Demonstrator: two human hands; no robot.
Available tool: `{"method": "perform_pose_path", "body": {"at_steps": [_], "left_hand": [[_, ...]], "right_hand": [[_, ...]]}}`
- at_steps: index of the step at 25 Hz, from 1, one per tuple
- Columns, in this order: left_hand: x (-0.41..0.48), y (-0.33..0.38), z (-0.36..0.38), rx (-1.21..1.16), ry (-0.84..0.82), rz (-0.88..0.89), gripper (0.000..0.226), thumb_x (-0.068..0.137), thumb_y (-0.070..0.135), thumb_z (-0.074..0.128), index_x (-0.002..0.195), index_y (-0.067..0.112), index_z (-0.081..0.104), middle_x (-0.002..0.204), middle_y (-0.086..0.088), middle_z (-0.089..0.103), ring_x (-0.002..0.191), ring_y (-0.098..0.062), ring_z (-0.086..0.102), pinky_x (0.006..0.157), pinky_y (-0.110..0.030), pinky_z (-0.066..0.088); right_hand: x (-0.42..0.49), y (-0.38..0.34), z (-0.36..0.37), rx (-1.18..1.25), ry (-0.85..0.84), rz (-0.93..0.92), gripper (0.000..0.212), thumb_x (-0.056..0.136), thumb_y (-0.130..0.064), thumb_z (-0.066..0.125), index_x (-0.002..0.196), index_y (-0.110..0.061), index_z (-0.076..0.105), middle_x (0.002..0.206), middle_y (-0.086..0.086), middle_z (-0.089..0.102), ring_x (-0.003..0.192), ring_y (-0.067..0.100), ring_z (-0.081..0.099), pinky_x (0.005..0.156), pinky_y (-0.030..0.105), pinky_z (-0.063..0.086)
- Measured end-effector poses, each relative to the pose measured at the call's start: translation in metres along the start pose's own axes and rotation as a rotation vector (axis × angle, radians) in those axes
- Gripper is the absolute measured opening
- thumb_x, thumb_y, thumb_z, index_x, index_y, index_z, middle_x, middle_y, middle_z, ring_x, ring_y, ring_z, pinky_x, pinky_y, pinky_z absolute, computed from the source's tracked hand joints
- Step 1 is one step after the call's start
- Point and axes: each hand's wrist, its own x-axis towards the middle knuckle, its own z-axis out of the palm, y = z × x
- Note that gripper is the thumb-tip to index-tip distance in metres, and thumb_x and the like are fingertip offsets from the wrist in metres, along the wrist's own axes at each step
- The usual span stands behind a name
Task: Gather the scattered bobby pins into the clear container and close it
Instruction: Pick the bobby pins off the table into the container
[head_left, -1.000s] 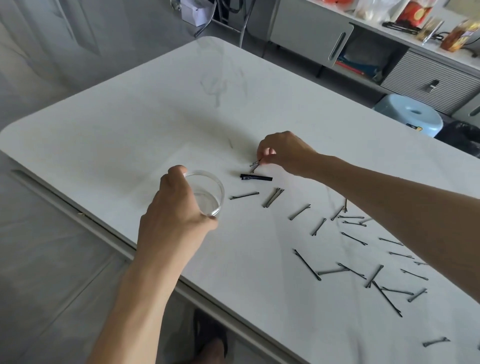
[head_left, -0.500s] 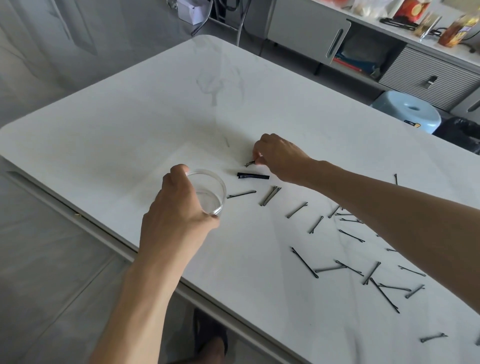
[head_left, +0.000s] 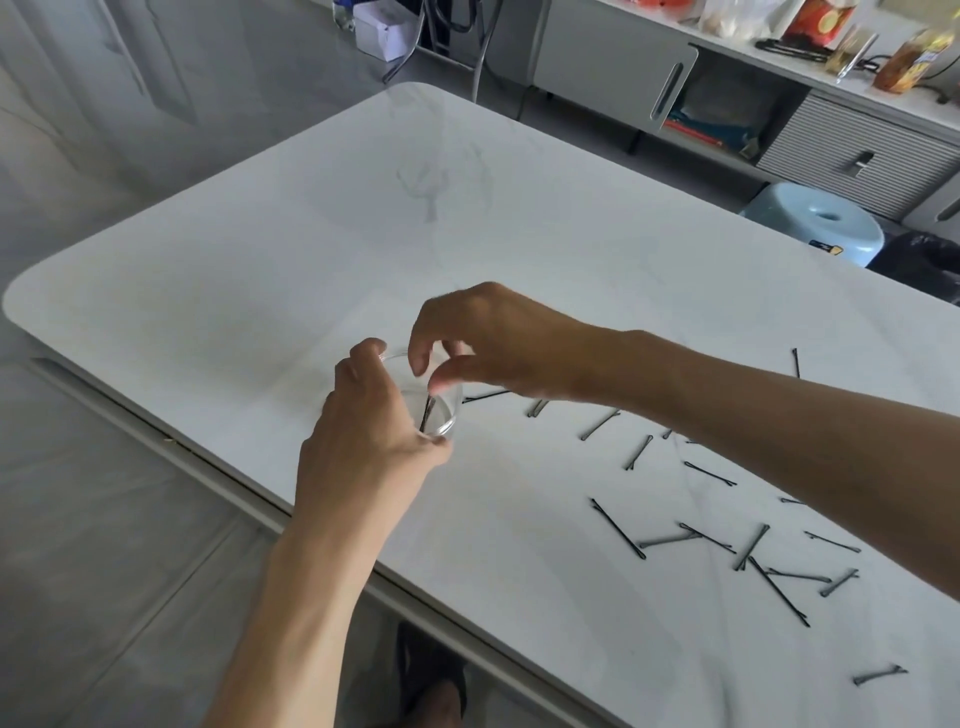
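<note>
My left hand (head_left: 363, 441) grips the small clear container (head_left: 448, 415) from the side; it stands on the white table (head_left: 249, 270) near the front edge. My right hand (head_left: 493, 348) hovers right over its open top, thumb and forefinger slightly apart. One dark bobby pin (head_left: 428, 414) stands steeply inside the container, just under those fingertips. Several more bobby pins (head_left: 618, 527) lie scattered over the table to the right, some crossing each other, some hidden under my right forearm. No lid is in view.
One pin (head_left: 485, 397) lies just right of the container, and a lone pin (head_left: 880, 674) lies near the front right edge. Beyond the table are a light blue stool (head_left: 826, 228) and a grey cabinet (head_left: 613, 57). A foot (head_left: 434, 680) shows below the table edge.
My right hand lifted from the table by the black clip and moved left over the container. A bobby pin now stands inside it. My left hand stayed on the container.
</note>
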Motion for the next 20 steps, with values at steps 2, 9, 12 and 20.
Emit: {"method": "perform_pose_path", "body": {"at_steps": [2, 9, 12, 20], "left_hand": [[0.0, -0.001, 0.0, 0.008, 0.007, 0.01, 0.082, 0.068, 0.032, 0.076, 0.131, 0.023, 0.025, 0.132, 0.001, 0.039, 0.112, -0.027, 0.048, 0.074, -0.033, 0.035], [0.002, 0.003, 0.004, -0.001, -0.001, 0.0, 0.09, 0.064, 0.035, 0.08, 0.133, 0.022, 0.023, 0.131, 0.001, 0.039, 0.111, -0.026, 0.049, 0.073, -0.034, 0.036], [0.002, 0.004, 0.005, 0.004, 0.011, 0.007, 0.091, 0.062, 0.039, 0.081, 0.131, 0.022, 0.025, 0.13, -0.001, 0.04, 0.108, -0.027, 0.05, 0.071, -0.034, 0.036], [0.002, 0.013, 0.009, 0.005, 0.052, 0.039, 0.083, 0.065, 0.038, 0.079, 0.13, 0.021, 0.029, 0.126, -0.001, 0.045, 0.104, -0.027, 0.052, 0.07, -0.032, 0.035]], "right_hand": [[-0.007, 0.018, -0.003, 0.117, 0.186, 0.111, 0.008, 0.079, -0.015, 0.074, 0.086, -0.017, 0.07, 0.086, -0.003, 0.065, 0.067, 0.003, 0.052, 0.063, 0.018, 0.041], [-0.03, 0.054, 0.046, 0.005, 0.057, 0.371, 0.006, 0.081, -0.025, 0.072, 0.081, -0.027, 0.066, 0.083, -0.012, 0.057, 0.061, 0.01, 0.056, 0.059, 0.024, 0.038], [-0.029, 0.059, 0.047, -0.156, 0.064, 0.285, 0.006, 0.088, -0.023, 0.064, 0.084, -0.025, 0.06, 0.082, -0.011, 0.056, 0.061, 0.011, 0.053, 0.06, 0.026, 0.038], [-0.075, 0.088, 0.023, -0.08, 0.031, 0.281, 0.006, 0.087, -0.022, 0.068, 0.09, -0.025, 0.063, 0.091, -0.013, 0.055, 0.074, 0.017, 0.056, 0.066, 0.031, 0.046]]}}
